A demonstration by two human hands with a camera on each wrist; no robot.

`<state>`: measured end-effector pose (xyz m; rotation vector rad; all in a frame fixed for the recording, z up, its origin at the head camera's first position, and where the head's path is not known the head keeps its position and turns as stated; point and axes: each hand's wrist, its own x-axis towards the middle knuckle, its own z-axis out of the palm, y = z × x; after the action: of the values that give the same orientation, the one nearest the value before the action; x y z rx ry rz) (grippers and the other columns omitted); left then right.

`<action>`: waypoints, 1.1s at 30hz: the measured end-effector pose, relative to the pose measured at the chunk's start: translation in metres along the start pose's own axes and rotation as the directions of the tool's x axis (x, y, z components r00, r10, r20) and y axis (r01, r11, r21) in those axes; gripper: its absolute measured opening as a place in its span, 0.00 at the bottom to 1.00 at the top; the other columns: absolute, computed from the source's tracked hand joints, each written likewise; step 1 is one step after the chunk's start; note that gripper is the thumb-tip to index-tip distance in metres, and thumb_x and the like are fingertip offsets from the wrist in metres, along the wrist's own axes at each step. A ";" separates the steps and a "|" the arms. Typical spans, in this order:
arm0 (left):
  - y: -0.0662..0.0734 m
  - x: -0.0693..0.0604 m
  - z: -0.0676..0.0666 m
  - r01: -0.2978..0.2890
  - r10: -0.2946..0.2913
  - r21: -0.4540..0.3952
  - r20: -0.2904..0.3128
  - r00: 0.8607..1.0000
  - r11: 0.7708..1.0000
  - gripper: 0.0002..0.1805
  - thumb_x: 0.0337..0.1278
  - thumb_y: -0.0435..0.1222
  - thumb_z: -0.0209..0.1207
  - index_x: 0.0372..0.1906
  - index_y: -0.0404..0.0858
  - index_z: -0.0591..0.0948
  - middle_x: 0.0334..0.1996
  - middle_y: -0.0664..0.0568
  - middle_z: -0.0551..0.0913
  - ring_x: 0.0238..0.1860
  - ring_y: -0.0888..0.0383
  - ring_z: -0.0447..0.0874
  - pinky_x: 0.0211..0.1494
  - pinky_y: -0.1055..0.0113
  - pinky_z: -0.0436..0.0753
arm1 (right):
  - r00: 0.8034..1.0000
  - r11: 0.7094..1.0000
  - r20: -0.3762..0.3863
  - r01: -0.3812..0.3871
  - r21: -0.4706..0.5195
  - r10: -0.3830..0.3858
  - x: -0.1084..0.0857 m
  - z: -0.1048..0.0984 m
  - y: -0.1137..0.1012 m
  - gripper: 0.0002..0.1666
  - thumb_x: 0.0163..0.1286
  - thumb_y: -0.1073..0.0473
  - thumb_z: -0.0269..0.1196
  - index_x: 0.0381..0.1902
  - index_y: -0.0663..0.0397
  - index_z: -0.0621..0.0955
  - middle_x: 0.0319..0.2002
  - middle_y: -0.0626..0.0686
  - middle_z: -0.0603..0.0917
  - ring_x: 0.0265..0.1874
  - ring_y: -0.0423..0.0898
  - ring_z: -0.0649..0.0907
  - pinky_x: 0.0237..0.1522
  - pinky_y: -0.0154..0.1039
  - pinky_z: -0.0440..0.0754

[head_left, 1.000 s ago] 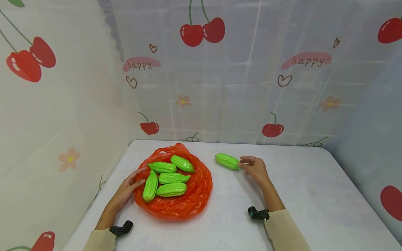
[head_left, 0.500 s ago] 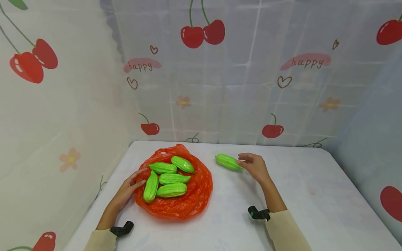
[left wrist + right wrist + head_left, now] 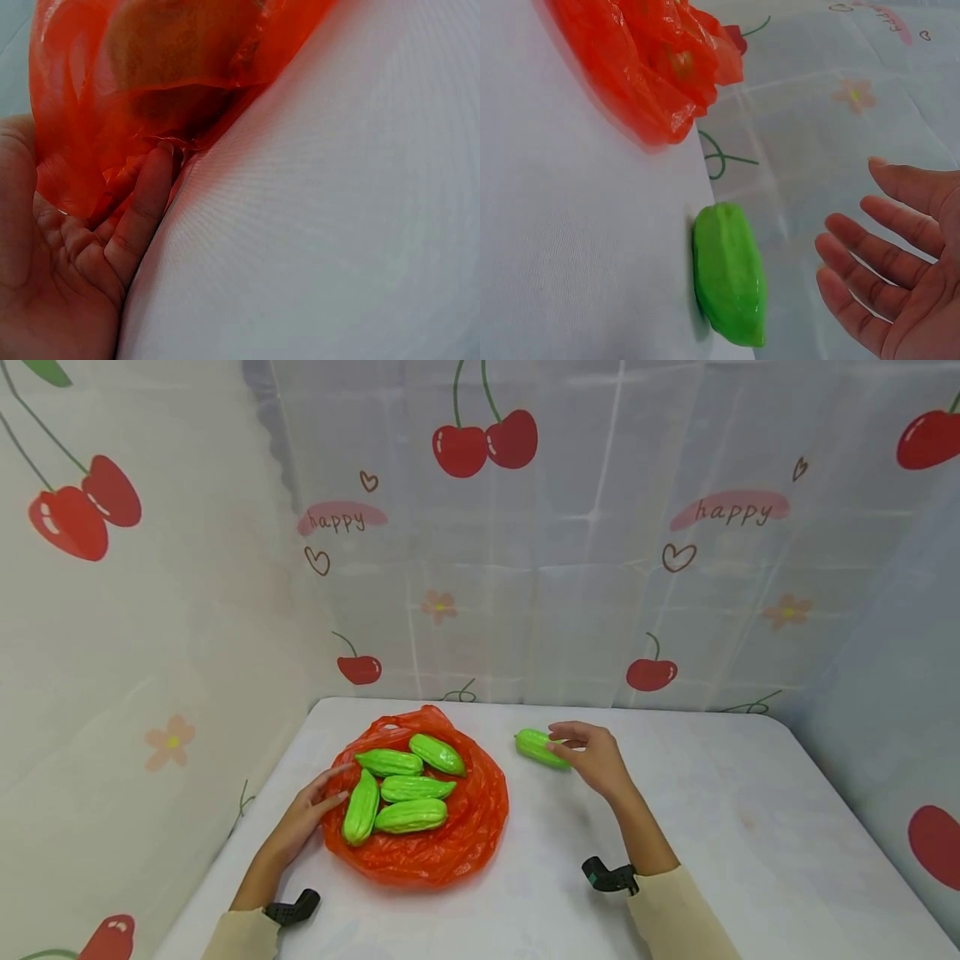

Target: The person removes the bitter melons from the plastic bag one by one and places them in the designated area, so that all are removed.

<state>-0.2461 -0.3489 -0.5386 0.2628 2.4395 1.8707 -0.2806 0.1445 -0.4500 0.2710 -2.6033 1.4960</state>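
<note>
A red plastic bag [image 3: 472, 835], its mouth spread wide, holds several shiny green ridged gourds [image 3: 411, 815]. At its left side my left hand [image 3: 300, 817] rests with fairly straight fingers against the plastic. The left wrist view shows that hand [image 3: 82, 262] touching the bag [image 3: 165, 67], with some fingertips hidden by the film. Another green gourd [image 3: 534, 746] lies on the table to the right of the bag. My right hand [image 3: 596, 760] hovers over its right end, hiding part of it. In the right wrist view, the hand's spread fingers [image 3: 862, 281] are apart from this gourd [image 3: 727, 274].
A white-covered table [image 3: 720, 827] bears the bag and the loose gourd. A pale curtain [image 3: 555, 568] printed with cherries stands behind the table's far edge and along both sides. Black wrist cameras [image 3: 609, 875] sit at both cuffs.
My right hand has shifted left over the loose gourd, from its right end to cover more of it. My left hand stays at the bag, and the gourds have not visibly moved.
</note>
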 end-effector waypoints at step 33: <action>-0.004 0.000 0.000 0.000 0.000 -0.001 -0.004 1.000 1.000 0.29 0.74 0.40 0.57 0.75 0.41 0.68 0.78 0.43 0.57 0.79 0.42 0.44 0.76 0.33 0.44 | 0.960 0.975 0.179 0.201 0.099 -0.216 -0.024 0.045 -0.048 0.18 0.65 0.56 0.73 0.52 0.52 0.87 0.48 0.53 0.88 0.43 0.47 0.86 0.42 0.39 0.87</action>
<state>-0.2469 -0.3500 -0.5420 0.2589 2.4410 1.8749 -0.2478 0.0840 -0.4369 0.7061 -2.5565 1.5699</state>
